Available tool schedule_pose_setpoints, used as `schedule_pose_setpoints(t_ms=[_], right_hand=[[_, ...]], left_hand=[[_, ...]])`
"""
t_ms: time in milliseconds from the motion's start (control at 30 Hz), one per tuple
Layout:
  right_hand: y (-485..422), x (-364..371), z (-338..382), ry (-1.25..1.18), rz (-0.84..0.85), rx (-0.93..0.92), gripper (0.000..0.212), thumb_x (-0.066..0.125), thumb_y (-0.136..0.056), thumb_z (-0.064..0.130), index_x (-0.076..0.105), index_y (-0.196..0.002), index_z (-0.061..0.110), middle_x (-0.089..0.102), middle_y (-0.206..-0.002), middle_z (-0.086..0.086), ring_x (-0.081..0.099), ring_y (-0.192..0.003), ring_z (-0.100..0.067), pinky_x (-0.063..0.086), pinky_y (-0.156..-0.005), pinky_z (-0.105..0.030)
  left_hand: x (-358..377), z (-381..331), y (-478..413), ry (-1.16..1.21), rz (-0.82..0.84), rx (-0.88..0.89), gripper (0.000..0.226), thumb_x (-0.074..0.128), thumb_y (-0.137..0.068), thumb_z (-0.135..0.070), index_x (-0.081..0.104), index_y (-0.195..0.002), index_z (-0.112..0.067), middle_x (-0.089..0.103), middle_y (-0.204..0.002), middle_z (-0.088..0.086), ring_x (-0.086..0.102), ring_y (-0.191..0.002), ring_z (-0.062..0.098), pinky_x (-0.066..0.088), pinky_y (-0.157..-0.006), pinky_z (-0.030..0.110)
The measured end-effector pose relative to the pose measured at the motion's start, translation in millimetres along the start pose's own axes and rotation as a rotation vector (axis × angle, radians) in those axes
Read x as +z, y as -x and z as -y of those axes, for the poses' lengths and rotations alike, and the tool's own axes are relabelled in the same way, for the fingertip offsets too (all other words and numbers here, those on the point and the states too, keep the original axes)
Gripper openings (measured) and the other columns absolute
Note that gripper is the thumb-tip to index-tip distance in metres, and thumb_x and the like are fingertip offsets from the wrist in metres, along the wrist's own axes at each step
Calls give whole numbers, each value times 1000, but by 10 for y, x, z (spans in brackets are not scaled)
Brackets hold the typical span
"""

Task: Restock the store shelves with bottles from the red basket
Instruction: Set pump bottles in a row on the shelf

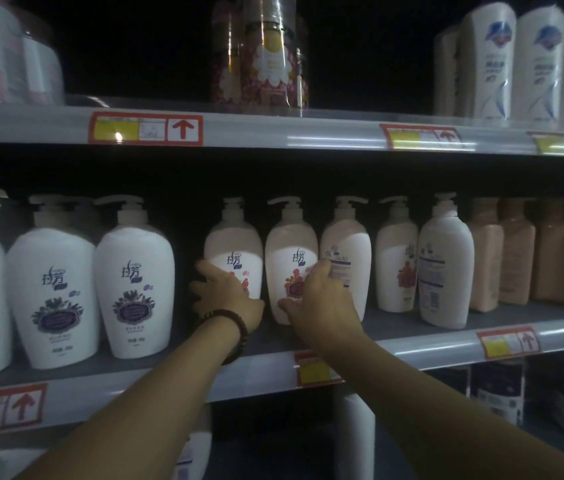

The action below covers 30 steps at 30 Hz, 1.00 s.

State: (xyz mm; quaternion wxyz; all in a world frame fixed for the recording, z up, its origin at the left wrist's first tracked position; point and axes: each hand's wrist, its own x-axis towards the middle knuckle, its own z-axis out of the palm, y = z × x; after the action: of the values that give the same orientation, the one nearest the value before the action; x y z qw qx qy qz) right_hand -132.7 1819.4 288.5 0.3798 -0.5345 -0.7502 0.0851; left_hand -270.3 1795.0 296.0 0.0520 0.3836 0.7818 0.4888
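While the smooth white plastic pump bottle w/ red flower label [291, 271] is being gripped by the right hand [322, 303], left hand [228, 299] is being cupped on its neighbour; probably heavy, slippery, so body is being held low.

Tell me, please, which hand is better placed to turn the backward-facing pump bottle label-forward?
The right hand, probably: its fingertips already reach the backward-facing bottle, while the left hand rests on a red-flower bottle further left.

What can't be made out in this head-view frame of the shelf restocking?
- Red basket: not in the head view at all.
- Lower front of the red-flower bottle: covered by the right hand.
- Lower left of the neighbouring bottle: covered by the left hand; grip unclear.
- Price tags: print blurred by glare.
- Lowest shelf stock: too dark, cut off by the arms.
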Motion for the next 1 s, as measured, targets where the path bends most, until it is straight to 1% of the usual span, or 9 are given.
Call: schedule_pose_setpoints(t_ms=[133,267,433,633,767,833,900,967,1000], right_hand=[[11,7,20,-3,-12,9,77,80,-92,42,30,-143,15,65,-132,-14,67,-122,-38,60,-96,-53],[3,9,35,-14,-34,9,74,82,-91,41,32,-139,15,67,-128,-14,70,-117,-38,62,-93,-54],[4,21,68,-11,-47,10,74,84,-89,41,32,-136,15,67,-128,-13,70,-117,-38,62,-93,-53],[15,20,75,-14,-54,25,74,85,-89,41,33,-135,16,67,-127,-12,69,-118,-37,61,-93,-51],[35,-49,23,-57,-38,18,77,84,-88,47,34,-139,17,67,-127,-11,69,-118,-36,62,-94,-53],[54,-122,-68,-60,-75,-13,69,79,-88,55,39,-134,22,69,-119,-8,71,-110,-34,63,-89,-54],[69,-207,-217,-52,-129,-47,57,73,-90,61,39,-125,32,71,-106,-3,73,-97,-29,64,-81,-54],[99,-321,-362,-14,-186,-56,45,70,-92,57,38,-118,37,70,-100,2,72,-89,-24,64,-76,-50],[105,-381,-441,2,-218,-50,41,70,-94,53,40,-117,36,70,-101,3,72,-89,-22,64,-75,-49]], left_hand=[[-7,-14,34,-2,23,13,122,93,-74,-18,2,-154,-14,30,-149,23,48,-130,47,49,-105,54],[-7,-27,66,-20,3,15,121,92,-75,-20,1,-154,-14,29,-149,23,49,-129,47,49,-103,52],[16,-54,99,3,-21,-2,121,92,-76,-16,1,-155,-15,27,-150,22,46,-131,48,47,-104,52],[29,-37,101,19,-34,-7,123,92,-75,-15,0,-157,-15,26,-151,22,45,-131,49,47,-104,53],[-11,-25,116,29,-34,-15,124,93,-74,-19,0,-156,-15,26,-150,21,48,-128,48,49,-101,52],[-55,-59,134,24,-36,-17,122,90,-75,-23,0,-156,-14,22,-149,21,46,-129,48,49,-98,50],[-102,-105,172,10,-76,23,115,87,-74,-26,5,-153,-14,21,-148,18,39,-130,46,46,-91,46],[-118,-155,302,-41,-139,100,105,85,-73,-32,14,-148,-14,23,-146,16,34,-129,43,43,-89,44],[-98,-179,396,-78,-183,156,101,84,-74,-35,17,-146,-15,24,-146,17,33,-129,41,43,-92,46]])
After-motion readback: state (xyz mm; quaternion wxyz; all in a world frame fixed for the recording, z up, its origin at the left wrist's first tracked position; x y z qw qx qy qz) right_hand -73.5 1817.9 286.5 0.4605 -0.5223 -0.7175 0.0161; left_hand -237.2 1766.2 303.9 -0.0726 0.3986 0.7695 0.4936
